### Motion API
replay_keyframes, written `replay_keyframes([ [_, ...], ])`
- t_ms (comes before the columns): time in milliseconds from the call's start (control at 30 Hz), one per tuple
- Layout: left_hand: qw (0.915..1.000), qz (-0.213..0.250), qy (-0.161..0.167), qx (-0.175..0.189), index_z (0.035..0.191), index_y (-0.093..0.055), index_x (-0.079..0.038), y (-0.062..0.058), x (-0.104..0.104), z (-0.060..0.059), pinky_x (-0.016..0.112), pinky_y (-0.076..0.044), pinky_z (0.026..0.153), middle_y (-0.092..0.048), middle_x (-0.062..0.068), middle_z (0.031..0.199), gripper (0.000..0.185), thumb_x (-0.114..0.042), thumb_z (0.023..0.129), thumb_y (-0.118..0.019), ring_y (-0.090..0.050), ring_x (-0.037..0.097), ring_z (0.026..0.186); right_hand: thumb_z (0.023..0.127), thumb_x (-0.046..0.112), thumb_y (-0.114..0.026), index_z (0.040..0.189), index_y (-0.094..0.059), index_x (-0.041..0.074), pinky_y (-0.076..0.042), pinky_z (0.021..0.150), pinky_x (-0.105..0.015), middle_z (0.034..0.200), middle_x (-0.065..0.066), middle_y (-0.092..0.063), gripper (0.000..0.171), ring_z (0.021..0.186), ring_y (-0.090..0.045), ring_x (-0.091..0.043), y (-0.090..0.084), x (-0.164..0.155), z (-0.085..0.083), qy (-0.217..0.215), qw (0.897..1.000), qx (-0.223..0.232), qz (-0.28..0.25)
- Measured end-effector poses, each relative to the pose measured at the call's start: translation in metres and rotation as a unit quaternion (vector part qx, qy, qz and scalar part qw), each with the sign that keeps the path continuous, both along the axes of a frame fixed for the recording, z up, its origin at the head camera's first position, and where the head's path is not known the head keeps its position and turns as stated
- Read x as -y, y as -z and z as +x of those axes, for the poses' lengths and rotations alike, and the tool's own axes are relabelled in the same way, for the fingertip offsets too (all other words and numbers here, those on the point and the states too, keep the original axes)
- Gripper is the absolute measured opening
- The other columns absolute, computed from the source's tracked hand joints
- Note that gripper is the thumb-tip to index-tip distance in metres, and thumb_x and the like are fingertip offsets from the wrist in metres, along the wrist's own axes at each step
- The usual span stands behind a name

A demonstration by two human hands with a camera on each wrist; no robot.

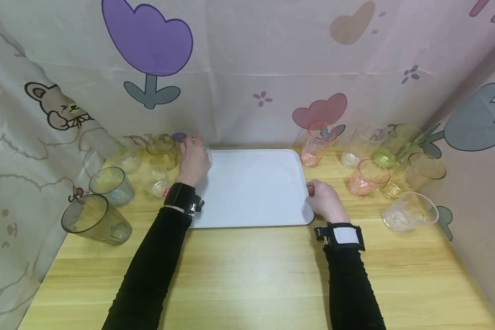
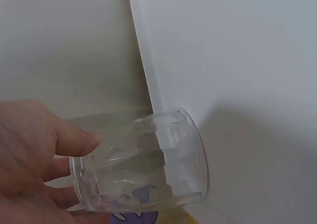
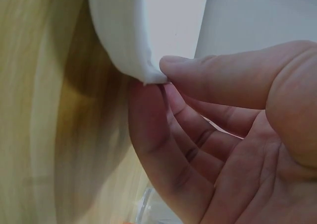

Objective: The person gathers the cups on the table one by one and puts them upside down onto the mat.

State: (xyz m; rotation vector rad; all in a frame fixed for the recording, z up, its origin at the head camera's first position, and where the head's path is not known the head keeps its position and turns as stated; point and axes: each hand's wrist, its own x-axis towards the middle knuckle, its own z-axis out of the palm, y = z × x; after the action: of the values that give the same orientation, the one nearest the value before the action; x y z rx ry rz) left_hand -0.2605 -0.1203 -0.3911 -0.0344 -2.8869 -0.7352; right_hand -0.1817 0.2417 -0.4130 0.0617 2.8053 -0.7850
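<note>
A person in black sleeves is working at a wooden table (image 1: pixel 247 275) with a white tray (image 1: pixel 251 188) lying flat in the middle of it. The left hand (image 1: pixel 194 160) is reaching to the tray's far left corner and is gripping a clear glass (image 2: pixel 143 159); in the left wrist view the thumb and fingers are curling round the glass near its base, and the glass is tilting on its side with its open mouth pointing over the tray's edge. From the head view the glass is mostly hiding behind the hand. The right hand (image 1: pixel 326 201) is resting at the tray's right edge, and in the right wrist view its thumb and fingers are pinching the tray's rim (image 3: pixel 133 50), thumb on top and fingers underneath. More glasses are standing on the table at both sides of the tray. On the left are a grey glass (image 1: pixel 95 220) lying tilted, a bluish glass (image 1: pixel 111 185), a yellow glass (image 1: pixel 162 151) and a clear one (image 1: pixel 154 179) close to the left wrist. On the right are a pink glass (image 1: pixel 318 143) just beside the tray's far corner, a second pink glass (image 1: pixel 365 176), a green glass (image 1: pixel 396 146), an amber glass (image 1: pixel 416 174) and a clear glass (image 1: pixel 410 211), several of them leaning. A curtain (image 1: pixel 247 68) printed with tulips is hanging behind the table.
</note>
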Motion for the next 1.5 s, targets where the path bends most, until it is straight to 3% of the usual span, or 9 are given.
replay_keyframes([
  [267, 0.9996, -0.027, 0.003, -0.008, 0.139, -0.043, 0.016, -0.001, -0.002, 0.003, 0.060, -0.031, 0.121, -0.030, 0.039, 0.154, 0.052, -0.003, 0.095, -0.062, -0.026, 0.054, 0.146, 0.096, 0.000, -0.059, 0.142, -0.053, -0.008, -0.051, 0.099, -0.055, 0.127, -0.029, -0.064, 0.047, 0.113, -0.061, -0.040, -0.001, 0.001, 0.001, 0.001, 1.000, 0.002, 0.000],
  [433, 0.9988, -0.038, 0.003, -0.030, 0.133, -0.046, 0.016, -0.007, -0.007, 0.008, 0.059, -0.035, 0.118, -0.033, 0.037, 0.151, 0.042, -0.005, 0.098, -0.056, -0.028, 0.052, 0.144, 0.095, 0.000, -0.058, 0.142, -0.052, -0.008, -0.052, 0.097, -0.055, 0.126, -0.029, -0.063, 0.047, 0.112, -0.061, -0.040, 0.000, 0.000, 0.001, 0.003, 1.000, 0.003, 0.000],
  [633, 0.9968, -0.006, 0.019, -0.077, 0.141, -0.044, 0.014, -0.018, -0.020, 0.018, 0.057, -0.037, 0.118, -0.035, 0.033, 0.154, 0.052, -0.008, 0.097, -0.062, -0.032, 0.047, 0.144, 0.095, 0.000, -0.058, 0.142, -0.052, -0.008, -0.052, 0.097, -0.055, 0.125, -0.029, -0.063, 0.047, 0.112, -0.060, -0.041, 0.000, -0.001, 0.000, 0.003, 1.000, 0.004, -0.001],
  [700, 0.9963, 0.005, 0.027, -0.081, 0.145, -0.042, 0.012, -0.020, -0.026, 0.023, 0.055, -0.034, 0.120, -0.035, 0.030, 0.156, 0.059, -0.013, 0.097, -0.065, -0.033, 0.045, 0.145, 0.096, 0.000, -0.058, 0.142, -0.052, -0.008, -0.052, 0.097, -0.055, 0.126, -0.029, -0.063, 0.048, 0.113, -0.060, -0.041, 0.000, -0.001, 0.000, 0.004, 1.000, 0.005, -0.002],
  [833, 0.9951, 0.027, 0.051, -0.080, 0.146, -0.046, 0.006, -0.021, -0.040, 0.040, 0.051, -0.042, 0.115, -0.041, 0.026, 0.152, 0.058, -0.019, 0.097, -0.067, -0.041, 0.040, 0.139, 0.096, 0.000, -0.058, 0.143, -0.052, -0.008, -0.052, 0.097, -0.055, 0.128, -0.029, -0.063, 0.048, 0.113, -0.060, -0.040, 0.000, -0.001, 0.001, 0.008, 1.000, 0.011, -0.003],
  [1033, 0.9873, 0.046, 0.116, -0.099, 0.137, -0.060, -0.003, -0.012, -0.062, 0.069, 0.044, -0.057, 0.090, -0.059, 0.018, 0.127, 0.044, -0.017, 0.097, -0.069, -0.061, 0.032, 0.110, 0.096, 0.000, -0.057, 0.142, -0.052, -0.008, -0.052, 0.096, -0.055, 0.127, -0.030, -0.063, 0.048, 0.113, -0.060, -0.041, -0.001, -0.001, 0.002, 0.004, 1.000, 0.009, -0.001],
  [1200, 0.9842, 0.033, 0.156, -0.077, 0.132, -0.066, -0.007, 0.001, -0.077, 0.089, 0.034, -0.055, 0.069, -0.061, 0.010, 0.113, 0.036, -0.019, 0.097, -0.069, -0.062, 0.023, 0.090, 0.095, 0.000, -0.057, 0.142, -0.052, -0.008, -0.053, 0.095, -0.053, 0.127, -0.029, -0.063, 0.048, 0.112, -0.060, -0.040, -0.001, 0.000, 0.002, 0.006, 1.000, 0.010, 0.000],
  [1333, 0.9803, 0.024, 0.189, -0.054, 0.126, -0.070, -0.011, 0.011, -0.087, 0.100, 0.031, -0.053, 0.065, -0.062, 0.007, 0.108, 0.029, -0.019, 0.098, -0.069, -0.061, 0.020, 0.088, 0.096, 0.001, -0.058, 0.142, -0.052, -0.008, -0.053, 0.093, -0.052, 0.126, -0.029, -0.063, 0.048, 0.110, -0.061, -0.039, -0.001, 0.000, 0.002, 0.004, 1.000, 0.008, 0.001],
  [1500, 0.9703, -0.004, 0.242, -0.015, 0.122, -0.072, -0.013, 0.026, -0.099, 0.112, 0.029, -0.055, 0.071, -0.064, 0.003, 0.108, 0.025, -0.020, 0.099, -0.068, -0.063, 0.019, 0.093, 0.096, 0.002, -0.059, 0.142, -0.052, -0.008, -0.053, 0.092, -0.051, 0.126, -0.028, -0.063, 0.048, 0.109, -0.060, -0.039, -0.001, 0.001, 0.002, 0.006, 1.000, 0.010, 0.002],
])
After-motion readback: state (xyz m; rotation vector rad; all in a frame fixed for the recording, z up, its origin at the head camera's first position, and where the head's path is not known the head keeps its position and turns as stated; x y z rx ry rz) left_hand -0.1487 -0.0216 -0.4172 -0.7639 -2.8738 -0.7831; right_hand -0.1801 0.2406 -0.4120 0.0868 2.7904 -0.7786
